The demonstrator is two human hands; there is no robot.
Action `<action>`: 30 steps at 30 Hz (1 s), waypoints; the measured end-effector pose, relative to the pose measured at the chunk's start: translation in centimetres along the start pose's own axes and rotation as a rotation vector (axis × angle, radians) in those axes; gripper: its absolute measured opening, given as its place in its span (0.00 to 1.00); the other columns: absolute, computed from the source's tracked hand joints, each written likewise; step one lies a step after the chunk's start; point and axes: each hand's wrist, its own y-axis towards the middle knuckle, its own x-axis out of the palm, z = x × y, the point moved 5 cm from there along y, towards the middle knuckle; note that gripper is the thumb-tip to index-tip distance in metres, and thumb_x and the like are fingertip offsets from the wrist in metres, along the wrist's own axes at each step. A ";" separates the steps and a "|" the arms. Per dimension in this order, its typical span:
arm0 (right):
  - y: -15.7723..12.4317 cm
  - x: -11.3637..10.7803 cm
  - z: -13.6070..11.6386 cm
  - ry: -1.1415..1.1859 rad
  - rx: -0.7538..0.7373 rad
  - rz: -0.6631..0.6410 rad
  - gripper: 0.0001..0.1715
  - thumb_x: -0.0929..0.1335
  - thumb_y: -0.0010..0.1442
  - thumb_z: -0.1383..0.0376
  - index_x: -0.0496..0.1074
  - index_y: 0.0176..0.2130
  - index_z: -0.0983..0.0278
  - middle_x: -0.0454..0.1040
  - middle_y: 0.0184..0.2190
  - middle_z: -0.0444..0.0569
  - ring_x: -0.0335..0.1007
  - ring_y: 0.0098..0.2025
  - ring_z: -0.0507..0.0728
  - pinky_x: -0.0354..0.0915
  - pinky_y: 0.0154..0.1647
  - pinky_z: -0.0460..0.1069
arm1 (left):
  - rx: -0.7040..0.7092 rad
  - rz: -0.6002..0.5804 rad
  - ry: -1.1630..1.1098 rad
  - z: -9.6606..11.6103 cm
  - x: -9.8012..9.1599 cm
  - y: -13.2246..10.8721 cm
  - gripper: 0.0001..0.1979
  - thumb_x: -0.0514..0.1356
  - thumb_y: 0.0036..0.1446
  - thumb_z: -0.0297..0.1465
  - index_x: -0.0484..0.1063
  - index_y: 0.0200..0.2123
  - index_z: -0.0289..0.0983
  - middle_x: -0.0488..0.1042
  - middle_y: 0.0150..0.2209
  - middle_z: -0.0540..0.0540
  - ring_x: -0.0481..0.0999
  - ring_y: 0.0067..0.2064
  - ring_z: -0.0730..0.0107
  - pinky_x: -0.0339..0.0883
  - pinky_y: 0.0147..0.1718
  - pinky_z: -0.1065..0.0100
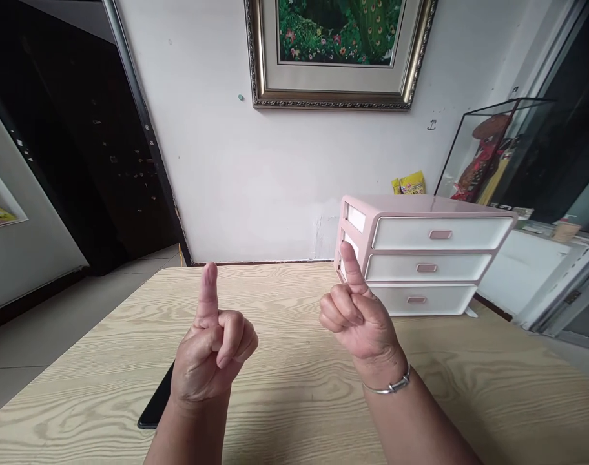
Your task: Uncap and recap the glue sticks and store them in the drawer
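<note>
My left hand (212, 349) is raised over the wooden table (285, 387), fingers curled into a fist with the thumb pointing up, holding nothing. My right hand (357, 316) makes the same thumbs-up fist, with a silver bracelet (389, 385) on its wrist. Its thumb stands in front of the left side of a pink and white drawer unit (420, 258) with three closed drawers, which rests on the table at the back right. A black phone (156, 400) lies flat on the table, partly hidden under my left wrist.
A white wall with a gold-framed picture (338, 51) stands behind the table. A dark doorway (81, 142) opens at the left. A glass display case (498, 148) and a yellow packet (411, 184) sit at the right, behind the drawer unit.
</note>
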 end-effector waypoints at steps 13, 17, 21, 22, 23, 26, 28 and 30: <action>-2.9 2.2 -1.9 0.016 -0.034 0.035 0.42 0.69 0.58 0.67 0.59 0.66 0.39 0.45 0.14 0.32 0.32 0.19 0.49 0.40 0.19 0.44 | -0.016 -0.022 -0.020 0.1 1.6 -1.1 0.42 0.51 0.59 0.20 0.44 0.71 0.59 0.50 0.16 0.59 0.42 0.19 0.76 0.50 0.20 0.76; -2.9 0.0 0.1 0.061 0.021 0.036 0.43 0.67 0.57 0.72 0.61 0.66 0.44 0.47 0.15 0.33 0.34 0.20 0.50 0.40 0.20 0.43 | -0.068 0.044 -0.016 -0.9 1.1 -1.5 0.42 0.51 0.57 0.19 0.48 0.70 0.56 0.52 0.18 0.59 0.41 0.20 0.76 0.48 0.20 0.77; -3.8 -0.6 0.5 0.080 0.045 0.022 0.42 0.67 0.56 0.73 0.62 0.65 0.45 0.49 0.16 0.33 0.36 0.21 0.50 0.41 0.20 0.43 | -0.092 0.029 -0.011 -1.1 1.9 -1.8 0.37 0.51 0.61 0.20 0.54 0.68 0.57 0.51 0.18 0.58 0.41 0.20 0.76 0.48 0.20 0.77; -4.0 -0.5 0.3 0.085 0.041 0.014 0.42 0.67 0.56 0.73 0.63 0.65 0.45 0.49 0.16 0.34 0.36 0.20 0.50 0.41 0.20 0.43 | -0.100 0.031 -0.012 -1.1 2.1 -1.9 0.36 0.51 0.62 0.21 0.55 0.68 0.58 0.50 0.18 0.58 0.41 0.20 0.76 0.48 0.20 0.77; -4.2 -0.3 0.2 0.092 0.034 0.003 0.41 0.67 0.56 0.73 0.64 0.64 0.45 0.49 0.15 0.34 0.36 0.20 0.50 0.41 0.20 0.44 | -0.106 0.038 -0.015 -1.1 2.2 -1.9 0.35 0.50 0.62 0.21 0.55 0.68 0.58 0.50 0.17 0.58 0.41 0.20 0.75 0.48 0.20 0.77; -4.5 -0.1 -0.2 0.109 0.032 -0.015 0.41 0.67 0.55 0.74 0.65 0.63 0.44 0.49 0.15 0.34 0.37 0.20 0.50 0.41 0.20 0.44 | -0.113 0.066 -0.031 -1.1 2.2 -2.2 0.36 0.50 0.62 0.22 0.55 0.68 0.59 0.48 0.17 0.57 0.41 0.20 0.75 0.47 0.20 0.76; -4.6 -0.4 0.0 0.104 0.046 -0.008 0.42 0.67 0.55 0.74 0.64 0.64 0.44 0.49 0.15 0.34 0.36 0.20 0.50 0.41 0.20 0.44 | -0.120 0.089 -0.036 -1.3 1.9 -2.3 0.37 0.50 0.60 0.21 0.55 0.68 0.59 0.48 0.17 0.57 0.41 0.20 0.75 0.46 0.20 0.76; -4.7 -0.9 0.2 0.103 0.046 0.000 0.42 0.66 0.55 0.74 0.64 0.64 0.45 0.49 0.15 0.33 0.36 0.20 0.50 0.41 0.20 0.44 | -0.132 0.119 -0.032 -1.6 1.5 -2.5 0.38 0.51 0.59 0.21 0.55 0.68 0.60 0.47 0.17 0.57 0.41 0.20 0.74 0.46 0.20 0.76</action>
